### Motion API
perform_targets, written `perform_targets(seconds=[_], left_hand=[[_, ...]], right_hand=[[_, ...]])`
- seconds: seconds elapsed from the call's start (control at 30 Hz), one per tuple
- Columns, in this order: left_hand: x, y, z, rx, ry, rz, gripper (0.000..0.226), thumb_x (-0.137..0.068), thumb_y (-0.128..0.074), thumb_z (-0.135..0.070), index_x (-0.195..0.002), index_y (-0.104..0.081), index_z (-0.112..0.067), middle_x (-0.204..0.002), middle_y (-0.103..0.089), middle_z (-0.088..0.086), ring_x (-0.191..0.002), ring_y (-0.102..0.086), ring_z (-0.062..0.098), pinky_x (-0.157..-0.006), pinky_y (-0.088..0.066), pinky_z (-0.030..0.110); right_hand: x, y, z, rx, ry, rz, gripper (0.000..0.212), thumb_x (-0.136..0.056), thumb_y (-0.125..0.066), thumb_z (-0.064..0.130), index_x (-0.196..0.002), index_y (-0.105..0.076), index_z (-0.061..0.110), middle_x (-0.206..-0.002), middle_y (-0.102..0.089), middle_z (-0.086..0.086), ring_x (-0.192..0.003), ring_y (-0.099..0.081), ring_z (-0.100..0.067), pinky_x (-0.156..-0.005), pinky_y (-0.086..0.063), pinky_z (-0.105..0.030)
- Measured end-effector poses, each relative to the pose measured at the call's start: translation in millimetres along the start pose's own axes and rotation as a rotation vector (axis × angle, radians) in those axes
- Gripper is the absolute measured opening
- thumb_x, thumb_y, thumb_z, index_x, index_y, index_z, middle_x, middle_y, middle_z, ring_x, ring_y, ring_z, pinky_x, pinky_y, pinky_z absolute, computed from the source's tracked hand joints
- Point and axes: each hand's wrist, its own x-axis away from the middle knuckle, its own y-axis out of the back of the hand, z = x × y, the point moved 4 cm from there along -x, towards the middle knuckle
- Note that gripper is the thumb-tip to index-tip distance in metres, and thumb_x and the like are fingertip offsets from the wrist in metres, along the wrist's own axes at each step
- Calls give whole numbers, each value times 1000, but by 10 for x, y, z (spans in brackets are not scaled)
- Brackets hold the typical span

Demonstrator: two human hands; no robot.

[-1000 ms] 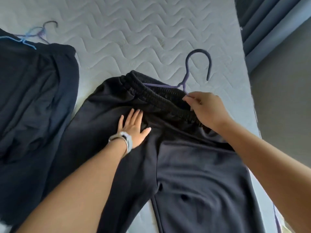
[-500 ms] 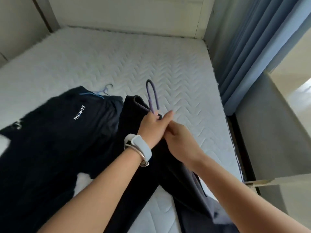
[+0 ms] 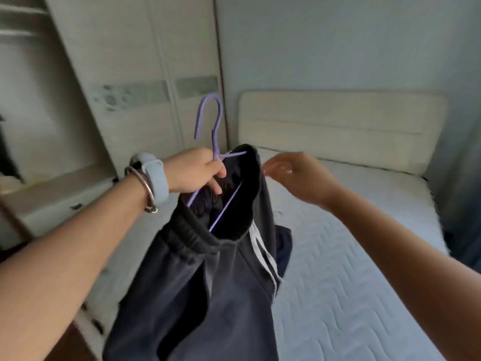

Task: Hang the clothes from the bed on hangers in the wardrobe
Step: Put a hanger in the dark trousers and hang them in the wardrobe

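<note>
Dark trousers [image 3: 208, 295] hang above the edge of the bed [image 3: 351, 282] on a purple hanger [image 3: 216, 136], whose neck my left hand [image 3: 195, 170] grips; my right hand [image 3: 299, 175] hovers just beside the waistband, fingers loose, holding nothing (slightly blurred). Beyond stands the wardrobe [image 3: 135, 61].

The bed [image 3: 351, 277] shows a white quilted mattress [image 3: 338, 308] and cream headboard [image 3: 338, 121]; 1 dark garment [image 3: 284, 246], mostly hidden, seems to lie on it.

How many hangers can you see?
1. The purple hanger is up in the left hand, with the dark trousers hanging on it. More may be hidden off camera.
</note>
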Motion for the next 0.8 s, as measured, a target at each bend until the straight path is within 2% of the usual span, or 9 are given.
perform_targets(seconds=[0.07,0.13,0.2,0.4,0.5,0.57,0.63,0.73,0.8], left_hand=[[320,457,82,-13,31,-92,34,-96,-32,-9,-69,-50,-19,-74,-61,6,-45,-62,-3,-63,-48,10],[645,859,202,-22,65,-181,31,-96,-35,-11,-71,-51,-18,-72,-58,-1,-41,-60,-5,-52,-45,5],[978,1199,358,-11,101,-264,26,-95,-39,-12,-74,-54,-16,-77,-58,-5,-40,-61,-3,-51,-47,6],[1875,2115,995,-55,197,-515,15,-94,-46,-19,-89,-58,-12,-79,-59,-12,-41,-60,-1,-53,-53,12],[2265,2575,1371,-66,193,-656,15,-94,-46,-16,-90,-59,-11,-76,-60,-9,-38,-53,-1,-44,-48,10],[2518,2875,1673,-57,204,-728,14,-93,-47,-18,-91,-60,-13,-74,-63,-10,-36,-46,0,-38,-41,10],[2752,3164,2010,-4,227,-765,17,-93,-48,-20,-84,-61,-15,-55,-62,-13,-34,-37,1,-37,-32,10],[3020,3551,2488,24,275,-785,31,-93,-47,-29,-87,-64,-4,-50,-59,-13,-37,-30,2,-37,-25,12],[3152,3775,2780,-79,320,-806,39,-93,-46,-33,-88,-63,2,-50,-56,-11,-38,-34,4,-35,-27,9]], right_hand=[[-182,-53,501,-17,143,-56,24,-87,-54,11,-107,-67,12,-110,-70,-5,-104,-63,-20,-93,-44,-25],[-323,-163,1000,-2,290,-68,30,-88,-54,14,-117,-62,13,-119,-65,-6,-112,-58,-18,-86,-36,-15],[-446,-330,1471,36,426,-38,35,-90,-54,22,-125,-55,17,-127,-58,-5,-119,-51,-17,-86,-28,-12],[-663,-1169,2686,94,649,169,42,-91,-51,35,-132,-47,25,-132,-54,0,-123,-49,-19,-104,-35,-28],[-855,-1615,3105,195,690,88,48,-88,-53,38,-134,-44,25,-133,-52,-3,-125,-45,-25,-106,-36,-39],[-999,-1846,3320,227,623,-19,50,-85,-58,34,-131,-45,20,-129,-49,-10,-124,-42,-30,-102,-39,-42],[-1120,-2108,3578,229,582,-74,41,-84,-59,28,-121,-52,12,-118,-50,-15,-117,-46,-34,-95,-43,-42],[-1240,-2594,4111,346,653,-50,32,-86,-58,28,-112,-61,10,-114,-51,-17,-113,-46,-36,-92,-44,-42],[-1337,-2922,4434,360,686,49,31,-86,-59,27,-112,-64,11,-112,-58,-18,-108,-52,-36,-90,-46,-39]])
